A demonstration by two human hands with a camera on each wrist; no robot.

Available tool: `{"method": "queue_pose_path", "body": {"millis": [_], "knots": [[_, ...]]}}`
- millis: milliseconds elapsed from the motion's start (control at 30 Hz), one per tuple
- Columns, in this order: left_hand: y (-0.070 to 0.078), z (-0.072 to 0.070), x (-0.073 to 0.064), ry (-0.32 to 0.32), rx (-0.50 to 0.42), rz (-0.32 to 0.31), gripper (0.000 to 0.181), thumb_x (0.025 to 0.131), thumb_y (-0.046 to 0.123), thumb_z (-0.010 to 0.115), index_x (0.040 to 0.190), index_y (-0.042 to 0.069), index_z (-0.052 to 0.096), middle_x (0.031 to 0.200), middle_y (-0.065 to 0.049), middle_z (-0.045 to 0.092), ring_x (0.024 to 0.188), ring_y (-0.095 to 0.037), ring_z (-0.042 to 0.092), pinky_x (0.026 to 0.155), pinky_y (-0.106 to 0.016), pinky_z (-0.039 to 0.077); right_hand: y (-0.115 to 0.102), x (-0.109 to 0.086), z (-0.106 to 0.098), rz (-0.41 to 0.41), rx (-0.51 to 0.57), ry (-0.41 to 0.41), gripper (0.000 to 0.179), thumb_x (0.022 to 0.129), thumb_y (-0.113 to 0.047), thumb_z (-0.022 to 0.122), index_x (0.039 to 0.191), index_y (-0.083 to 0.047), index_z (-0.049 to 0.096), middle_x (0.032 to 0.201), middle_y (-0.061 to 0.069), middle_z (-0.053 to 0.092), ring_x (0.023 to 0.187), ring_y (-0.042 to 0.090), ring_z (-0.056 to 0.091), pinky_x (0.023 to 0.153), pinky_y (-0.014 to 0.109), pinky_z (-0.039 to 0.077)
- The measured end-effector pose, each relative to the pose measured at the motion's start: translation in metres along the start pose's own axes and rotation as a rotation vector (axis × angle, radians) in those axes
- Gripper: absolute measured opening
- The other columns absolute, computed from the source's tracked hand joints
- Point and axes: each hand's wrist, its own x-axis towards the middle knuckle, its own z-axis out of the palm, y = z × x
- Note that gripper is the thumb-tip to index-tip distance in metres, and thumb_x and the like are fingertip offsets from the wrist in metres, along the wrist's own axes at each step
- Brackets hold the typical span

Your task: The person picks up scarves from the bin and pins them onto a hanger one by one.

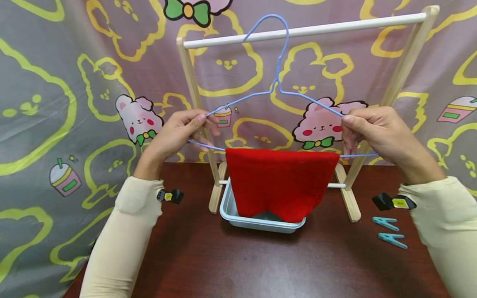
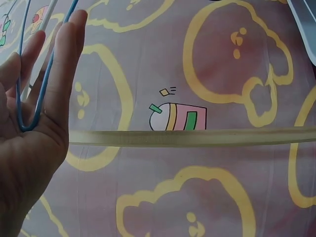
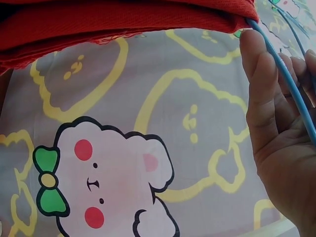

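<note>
A blue wire hanger (image 1: 278, 68) is held up between both hands, its hook overlapping the top rod of a drying rack (image 1: 346, 27) in the head view. Over the hanger's lower bar drapes a folded red cloth (image 1: 281, 180). At the hanger's left end, my left hand (image 1: 182, 130) pinches the upper wire between thumb and fingers. My right hand (image 1: 378, 126) grips the right end the same way, thumb on top. The right wrist view shows the cloth's folded layers (image 3: 128, 24) next to the right fingertips. In the left wrist view the hanger's bent corner (image 2: 29, 127) lies against the palm.
Below the cloth, a light grey basin (image 1: 257, 223) stands on the dark brown table (image 1: 261, 269) between the rack's wooden feet. Two teal clothespins (image 1: 392, 240) lie at the right. Behind the rack hangs a cartoon-printed curtain (image 1: 149, 74).
</note>
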Motion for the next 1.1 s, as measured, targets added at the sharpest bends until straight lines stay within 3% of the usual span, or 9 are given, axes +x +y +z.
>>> {"method": "queue_pose_path", "body": {"millis": [100,267,400,533,700,933,1100], "knots": [[0.001,0.000,-0.001,-0.055,-0.073,-0.028,0.033,0.112,0.024,0.048,0.125,-0.002,0.066,0.099,-0.009,0.077,0.075,-0.028,0.080,0.066,-0.042,0.065,-0.001,-0.002,0.000,-0.003,0.007,-0.002,0.035,0.106,0.005,0.050,0.074,0.009,0.063,0.063,0.013,0.062,0.051,0.022,0.064,0.051,0.027,0.054],[0.001,0.000,-0.005,-0.130,-0.215,-0.070,0.031,0.113,0.028,0.046,0.120,0.008,0.069,0.098,-0.009,0.075,0.079,-0.031,0.081,0.067,-0.042,0.065,-0.001,-0.004,-0.002,-0.003,-0.004,0.002,0.035,0.106,0.004,0.051,0.073,0.008,0.063,0.063,0.013,0.062,0.051,0.023,0.064,0.051,0.027,0.054],[0.001,0.001,-0.008,-0.153,-0.304,-0.054,0.034,0.113,0.029,0.046,0.118,0.004,0.068,0.096,-0.010,0.075,0.082,-0.034,0.081,0.069,-0.043,0.065,-0.002,-0.006,-0.004,-0.008,-0.048,-0.007,0.036,0.106,0.004,0.052,0.072,0.007,0.064,0.064,0.011,0.064,0.052,0.022,0.065,0.052,0.026,0.055],[0.002,0.004,-0.012,-0.127,-0.324,-0.004,0.035,0.112,0.029,0.048,0.113,0.001,0.068,0.092,-0.009,0.074,0.080,-0.033,0.080,0.070,-0.043,0.065,-0.005,-0.008,-0.004,0.010,-0.173,0.008,0.035,0.105,0.000,0.056,0.072,0.006,0.066,0.063,0.008,0.065,0.054,0.022,0.067,0.055,0.025,0.057],[0.003,0.010,-0.016,-0.083,-0.328,0.013,0.032,0.112,0.029,0.049,0.109,0.006,0.070,0.091,-0.008,0.074,0.078,-0.029,0.080,0.072,-0.044,0.065,-0.008,-0.011,-0.004,0.054,-0.328,0.055,0.031,0.105,-0.005,0.060,0.076,0.004,0.069,0.064,0.006,0.067,0.057,0.020,0.068,0.058,0.024,0.058],[0.002,0.012,-0.028,0.017,-0.292,0.001,0.030,0.113,0.022,0.047,0.105,0.007,0.072,0.090,-0.007,0.075,0.079,-0.029,0.081,0.074,-0.048,0.064,0.006,-0.035,-0.020,0.167,-0.351,0.150,0.010,0.102,-0.005,0.065,0.097,-0.005,0.074,0.073,-0.002,0.076,0.062,0.012,0.072,0.060,0.022,0.059],[0.001,0.012,-0.035,0.058,-0.246,0.010,0.030,0.113,0.018,0.046,0.106,0.008,0.074,0.090,-0.006,0.077,0.079,-0.031,0.081,0.075,-0.045,0.065,0.026,-0.067,-0.034,0.229,-0.373,0.095,0.012,0.101,0.002,0.064,0.098,-0.005,0.073,0.075,0.002,0.077,0.062,0.015,0.074,0.059,0.026,0.060]]}}
